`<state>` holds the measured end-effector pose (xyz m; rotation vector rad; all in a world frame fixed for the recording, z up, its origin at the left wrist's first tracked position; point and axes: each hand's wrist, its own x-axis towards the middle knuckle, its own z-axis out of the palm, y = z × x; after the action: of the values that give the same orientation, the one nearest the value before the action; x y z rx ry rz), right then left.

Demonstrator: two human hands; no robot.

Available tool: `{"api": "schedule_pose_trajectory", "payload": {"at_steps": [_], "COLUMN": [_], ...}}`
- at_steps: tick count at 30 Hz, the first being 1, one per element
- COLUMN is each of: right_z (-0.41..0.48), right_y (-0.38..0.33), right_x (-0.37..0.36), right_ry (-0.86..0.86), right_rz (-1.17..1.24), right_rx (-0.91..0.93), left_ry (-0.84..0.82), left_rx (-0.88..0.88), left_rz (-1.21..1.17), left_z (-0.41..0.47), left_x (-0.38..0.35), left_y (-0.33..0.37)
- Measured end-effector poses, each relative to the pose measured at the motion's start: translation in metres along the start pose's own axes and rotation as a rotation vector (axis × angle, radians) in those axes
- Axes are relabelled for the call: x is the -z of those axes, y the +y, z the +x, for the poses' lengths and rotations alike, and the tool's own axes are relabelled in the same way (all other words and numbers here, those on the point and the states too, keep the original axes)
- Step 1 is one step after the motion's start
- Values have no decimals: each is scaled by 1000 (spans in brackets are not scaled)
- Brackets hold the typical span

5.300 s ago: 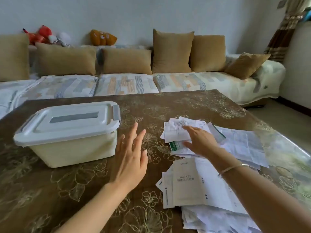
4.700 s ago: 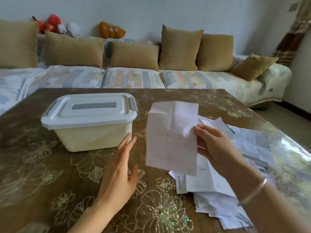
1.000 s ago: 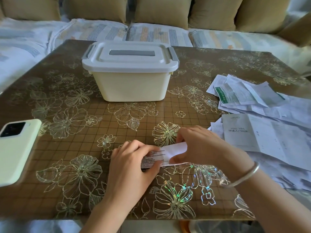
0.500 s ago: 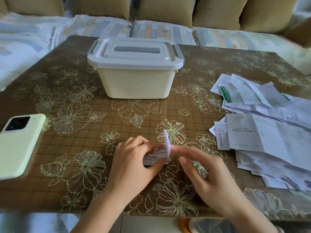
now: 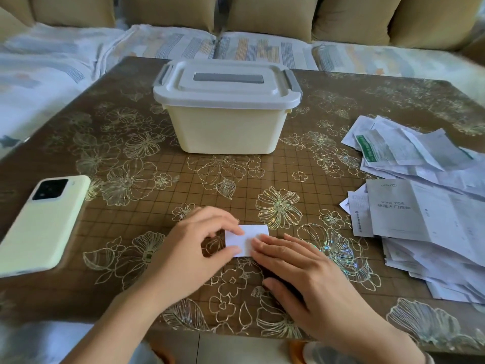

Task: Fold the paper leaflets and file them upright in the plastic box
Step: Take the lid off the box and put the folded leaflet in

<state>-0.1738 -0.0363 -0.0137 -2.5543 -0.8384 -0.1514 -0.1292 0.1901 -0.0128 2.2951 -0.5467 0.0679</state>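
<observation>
A small white folded leaflet [image 5: 249, 236] lies flat on the table near its front edge. My left hand [image 5: 194, 248] holds the leaflet's left edge between curled forefinger and thumb. My right hand [image 5: 301, 274] lies flat, its fingertips pressing on the leaflet's right part. The cream plastic box [image 5: 225, 130] stands beyond them at the middle of the table, with its white lid [image 5: 225, 85] on and grey latches at both ends. A loose pile of unfolded leaflets [image 5: 425, 206] covers the table's right side.
A pale green phone [image 5: 44, 222] lies camera-up at the left of the brown flowered table [image 5: 131, 179]. Behind the table runs a sofa [image 5: 236, 46] with tan cushions. The table's front edge is just below my wrists.
Half a second ago the leaflet's right flap stood upright between my hands. It now lies folded down into a small rectangle, and my right hand has come onto it.
</observation>
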Motion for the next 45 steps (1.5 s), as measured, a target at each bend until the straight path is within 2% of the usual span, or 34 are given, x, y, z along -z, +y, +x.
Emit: {"api": "schedule_pose_trajectory", "payload": {"at_steps": [4, 7, 9, 13, 16, 18, 20, 22, 24, 26, 28, 30, 32, 33, 36, 37, 38, 41, 45], "right_z": [21, 52, 70, 95, 102, 101, 98, 101, 106, 114, 125, 140, 156, 165, 191, 196, 199, 190, 161], "right_y": [4, 4, 3, 1, -3, -3, 3, 19, 36, 51, 66, 75, 85, 91, 94, 94, 93, 92, 107], "right_x": [10, 16, 19, 32, 38, 39, 47, 62, 82, 102, 114, 119, 116, 114, 121, 124, 129, 136, 149], "right_ry": [73, 60, -98, -438, -539, -558, -473, -262, -5, 246, 445, 558, 501, 453, 385, 373, 351, 298, 271], "right_rz": [105, 19, -83, -133, -197, -166, -41, 86, 264, 312, 114, -26, -102, -35, 639, 778, 805, 634, 647], "right_rx": [-73, -179, -227, -312, -315, -302, -347, -451, -576, -646, -617, -572, -633, -706, -911, -951, -962, -965, -1049], "left_ry": [4, -21, -23, -13, 17, 139, 383, 648, 788, 781, 644, 478, 379, 366, 404, 387, 363, 304, 405], "left_rx": [-79, -70, -48, -2, -6, 7, -26, -52, 0, 153, 366, 500, 538, 541, 512, 510, 506, 505, 502], "left_rz": [149, 198, 220, 229, 252, 171, 94, 108, 146, 185, 173, 22, -178, -226, -188, -177, -173, -187, -167], "left_z": [1, 4, 7, 12, 16, 30, 53, 85, 119, 152, 179, 200, 210, 211, 208, 204, 202, 194, 181], "left_x": [-4, -1, 0, 4, 10, 22, 44, 76, 104, 123, 134, 137, 134, 132, 129, 128, 126, 116, 88], "left_y": [-3, -1, 0, 0, 1, 4, 7, 10, 9, 1, -14, -29, -39, -41, -44, -43, -43, -29, -2]}}
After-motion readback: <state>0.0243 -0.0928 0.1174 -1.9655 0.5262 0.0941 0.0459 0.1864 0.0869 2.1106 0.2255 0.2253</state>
